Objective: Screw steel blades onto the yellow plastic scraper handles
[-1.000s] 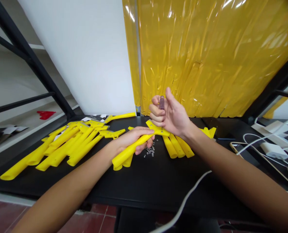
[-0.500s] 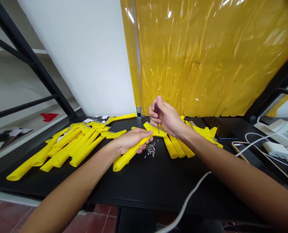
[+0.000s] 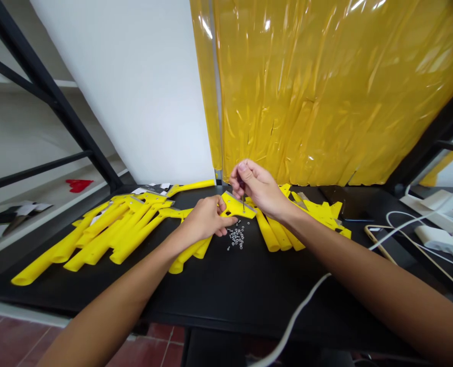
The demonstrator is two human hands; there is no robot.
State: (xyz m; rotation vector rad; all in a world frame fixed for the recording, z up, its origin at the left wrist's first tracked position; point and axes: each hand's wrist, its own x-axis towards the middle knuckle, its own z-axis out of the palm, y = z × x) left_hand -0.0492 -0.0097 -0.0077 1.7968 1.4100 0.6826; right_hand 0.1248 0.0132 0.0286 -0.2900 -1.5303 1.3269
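My left hand (image 3: pixel 209 216) is closed round a yellow scraper (image 3: pixel 234 208) near its wide head, and hides the middle of its handle. In my right hand (image 3: pixel 259 186) is a small screwdriver (image 3: pixel 243 204), held upright between the fingers. Its thin shaft comes down onto the scraper head, at a small screw or hole. Just below lies a scatter of small screws and nuts (image 3: pixel 237 237) on the black table (image 3: pixel 230 290). A second yellow handle (image 3: pixel 202 250) shows beside the held one, under my left hand.
Several yellow scrapers are piled at the left (image 3: pixel 115 224), and more yellow scraper parts (image 3: pixel 274 234) lie on the right. A phone (image 3: pixel 382 244), a white charger (image 3: pixel 438 237) and a white cable (image 3: pixel 306 306) are farther right. A yellow plastic curtain (image 3: pixel 325 92) hangs behind the table.
My left hand has shifted up along the scraper, towards its head. The scraper and the screwdriver tip have moved slightly left, and my right hand has come a little lower.
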